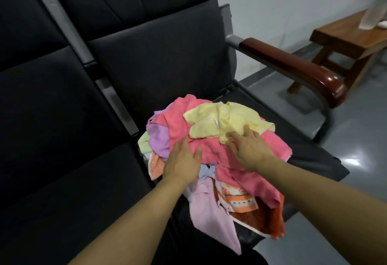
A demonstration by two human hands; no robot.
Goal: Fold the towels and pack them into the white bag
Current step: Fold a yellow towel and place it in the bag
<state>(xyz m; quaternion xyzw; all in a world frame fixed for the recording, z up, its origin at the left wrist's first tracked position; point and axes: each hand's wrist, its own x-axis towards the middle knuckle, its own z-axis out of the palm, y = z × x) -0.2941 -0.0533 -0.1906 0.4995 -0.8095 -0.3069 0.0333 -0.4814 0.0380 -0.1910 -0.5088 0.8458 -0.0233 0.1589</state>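
Note:
A loose heap of towels lies on the black chair seat [310, 160]. On top is a pale yellow towel [222, 122], over a pink towel [178, 126]; a purple towel [158, 137], a light pink one [211, 216] and an orange patterned one [251, 210] stick out around them. My left hand [182, 162] rests flat on the pink towel at the heap's left side. My right hand [249, 147] lies on the heap with straight fingers touching the yellow towel's near edge. No white bag is in view.
The chair is one of a row of black seats; another black seat [62, 160] is to the left. A brown wooden armrest [293, 63] runs along the right. A wooden stool [351, 36] stands on the grey floor at the far right.

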